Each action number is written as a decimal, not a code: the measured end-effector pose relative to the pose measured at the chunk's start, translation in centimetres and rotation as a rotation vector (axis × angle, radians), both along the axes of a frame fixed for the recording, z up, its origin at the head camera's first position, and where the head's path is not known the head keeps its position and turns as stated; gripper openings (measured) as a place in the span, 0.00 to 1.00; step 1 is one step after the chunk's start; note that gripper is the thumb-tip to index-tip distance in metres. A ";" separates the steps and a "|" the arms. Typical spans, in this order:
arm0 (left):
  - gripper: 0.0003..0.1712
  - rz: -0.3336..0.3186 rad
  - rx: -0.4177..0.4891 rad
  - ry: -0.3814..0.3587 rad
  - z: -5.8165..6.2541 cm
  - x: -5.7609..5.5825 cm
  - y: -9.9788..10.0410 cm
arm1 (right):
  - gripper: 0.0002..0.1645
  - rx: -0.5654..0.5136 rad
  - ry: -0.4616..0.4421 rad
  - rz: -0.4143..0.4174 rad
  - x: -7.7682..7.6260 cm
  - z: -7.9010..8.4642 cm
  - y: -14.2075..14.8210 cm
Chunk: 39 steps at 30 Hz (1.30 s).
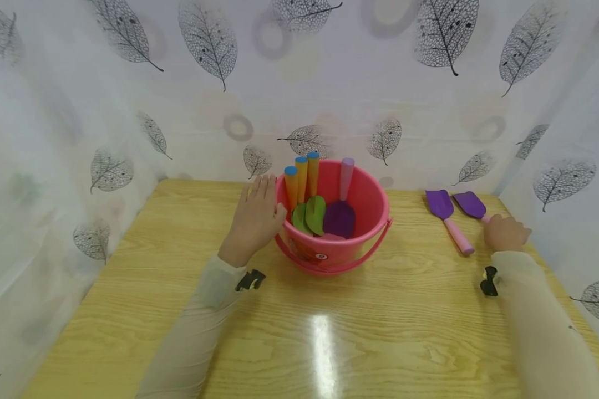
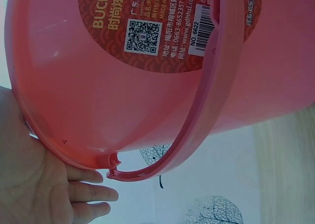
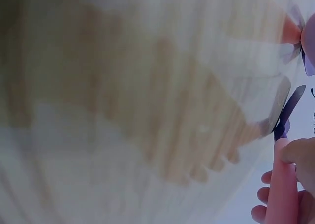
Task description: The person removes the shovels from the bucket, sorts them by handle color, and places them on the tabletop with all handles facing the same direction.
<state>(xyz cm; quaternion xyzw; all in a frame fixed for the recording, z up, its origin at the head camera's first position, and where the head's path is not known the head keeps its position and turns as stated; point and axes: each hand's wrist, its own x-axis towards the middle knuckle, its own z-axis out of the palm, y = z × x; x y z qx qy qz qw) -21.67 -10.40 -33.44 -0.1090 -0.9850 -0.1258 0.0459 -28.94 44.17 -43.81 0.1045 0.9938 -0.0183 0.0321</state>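
A pink bucket [image 1: 324,252] stands on the table, its handle hanging down at the front. My left hand [image 1: 257,216] rests against its left rim with the fingers straight; the left wrist view shows that hand [image 2: 44,184] along the rim. My right hand [image 1: 506,233] grips the pink handle [image 3: 283,184] of a toy shovel, whose purple blade [image 1: 470,204] points away to the left. Just left of it, a second shovel [image 1: 444,213] with a purple blade and pink handle lies on the table.
Inside the bucket stand several tools with yellow, blue-tipped handles [image 1: 301,174], green blades [image 1: 315,215] among them. A lilac-handled shovel [image 1: 346,180] with a purple blade leans there too. A leaf-print curtain [image 1: 329,83] surrounds the wooden table [image 1: 379,332].
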 end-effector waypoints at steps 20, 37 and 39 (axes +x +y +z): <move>0.37 0.005 0.002 0.000 -0.2 -0.1 0.0 | 0.32 0.050 0.003 0.125 0.0 -0.5 -0.1; 0.37 0.007 0.000 -0.007 -0.2 0.0 0.0 | 0.28 0.034 0.059 0.166 0.4 -0.9 -0.4; 0.37 0.007 0.002 -0.005 -0.2 0.0 -0.1 | 0.29 0.032 0.058 0.167 0.3 -0.9 -0.3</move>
